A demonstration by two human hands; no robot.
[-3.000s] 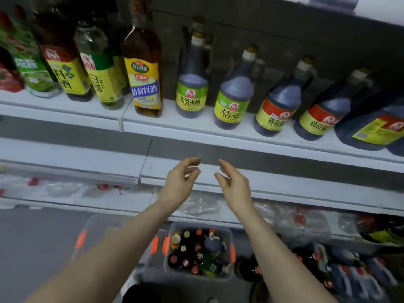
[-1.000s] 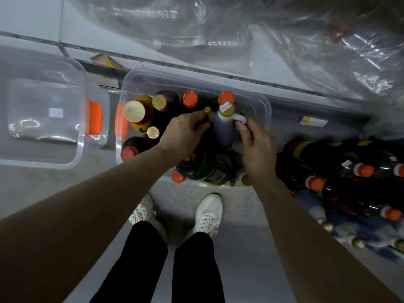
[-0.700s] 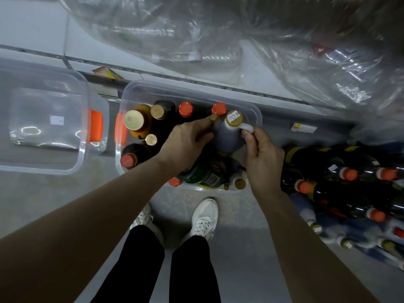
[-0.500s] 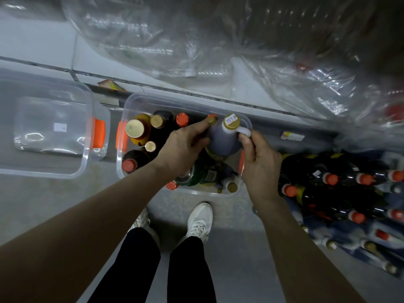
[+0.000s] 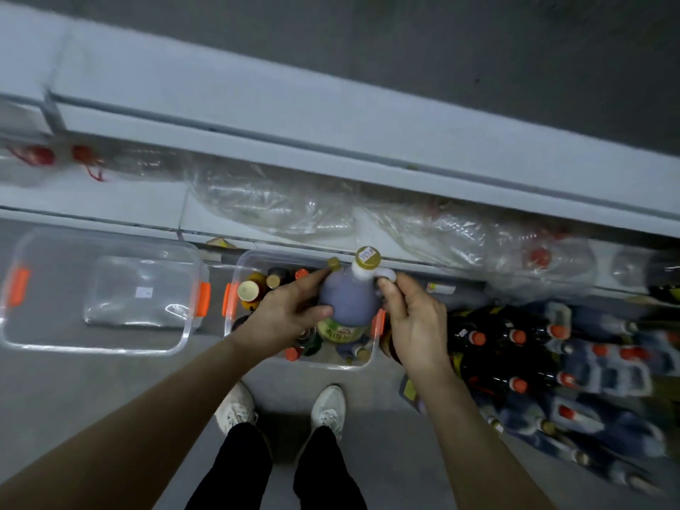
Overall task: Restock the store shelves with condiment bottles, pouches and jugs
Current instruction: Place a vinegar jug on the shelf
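Above the clear bin (image 5: 231,318) on the floor (image 5: 110,399), our left hand (image 5: 290,314) curls round the left side of a jug (image 5: 347,300) while our right hand (image 5: 412,318) pinches its white loop handle (image 5: 386,276). Held upright, the jug is dark purple with a white neck, a gold cap (image 5: 368,257) bearing a sticker, and a green-and-yellow label (image 5: 342,331) low down. Orange-capped dark bottles (image 5: 515,344) lie on the floor to the right, just beside the bin.

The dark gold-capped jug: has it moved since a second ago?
Yes: the dark gold-capped jug rose out of the clear plastic bin, cap now past its far rim.
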